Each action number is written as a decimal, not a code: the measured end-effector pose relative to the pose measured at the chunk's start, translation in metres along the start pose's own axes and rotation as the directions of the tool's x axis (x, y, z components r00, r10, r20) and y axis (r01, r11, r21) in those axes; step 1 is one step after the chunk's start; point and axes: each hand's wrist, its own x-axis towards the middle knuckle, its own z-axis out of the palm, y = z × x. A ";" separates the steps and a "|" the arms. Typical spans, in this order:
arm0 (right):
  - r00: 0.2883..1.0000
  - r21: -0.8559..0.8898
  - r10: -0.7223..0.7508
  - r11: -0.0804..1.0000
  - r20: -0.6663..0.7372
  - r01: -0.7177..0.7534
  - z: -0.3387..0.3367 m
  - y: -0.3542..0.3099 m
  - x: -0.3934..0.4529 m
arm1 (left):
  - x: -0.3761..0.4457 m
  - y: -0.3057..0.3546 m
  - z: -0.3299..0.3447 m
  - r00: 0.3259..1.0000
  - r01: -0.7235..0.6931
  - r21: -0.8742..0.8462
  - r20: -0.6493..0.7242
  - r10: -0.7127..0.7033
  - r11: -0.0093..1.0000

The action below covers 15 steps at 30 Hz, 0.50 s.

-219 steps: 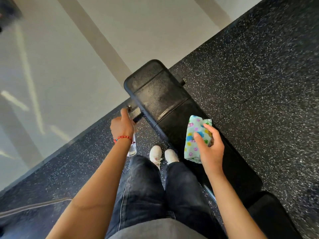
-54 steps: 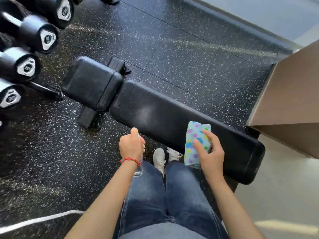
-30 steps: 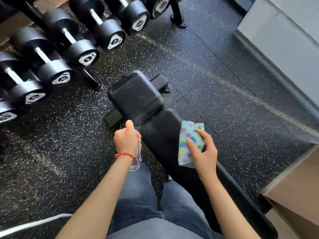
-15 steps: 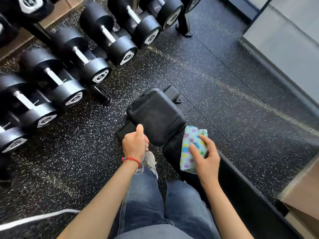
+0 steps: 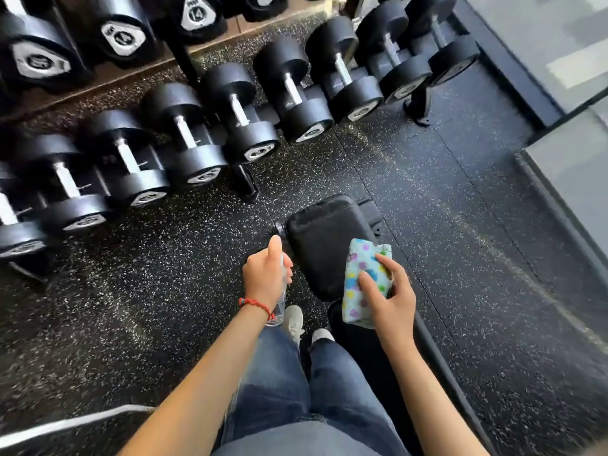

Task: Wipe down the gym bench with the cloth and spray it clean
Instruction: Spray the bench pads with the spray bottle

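The black padded gym bench (image 5: pixel 320 245) runs from the lower right up to its small end pad in the middle of the view. My right hand (image 5: pixel 388 297) holds a folded pale-blue cloth with coloured dots (image 5: pixel 362 281) just above the gap between the two pads. My left hand (image 5: pixel 268 274), with a red bracelet on the wrist, grips a clear spray bottle (image 5: pixel 279 307) beside the left edge of the bench, thumb on top. Most of the bottle is hidden by the hand.
A rack of black dumbbells (image 5: pixel 184 139) fills the upper left, with its foot (image 5: pixel 245 185) close to the end of the bench. Speckled black rubber floor (image 5: pixel 444 209) lies to the right. A grey wall base (image 5: pixel 559 179) borders the far right. My legs and white shoes (image 5: pixel 292 320) stand beside the bench.
The view has swung along the bench toward its small end pad and the dumbbell rack. Both hands keep the same grip; the cloth now sits near the end pad.
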 end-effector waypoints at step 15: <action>0.880 -0.023 -0.126 0.988 0.458 0.153 0.045 -0.016 -0.046 | -0.082 -0.077 -0.097 0.939 0.067 -0.340 -0.296 -0.174 0.938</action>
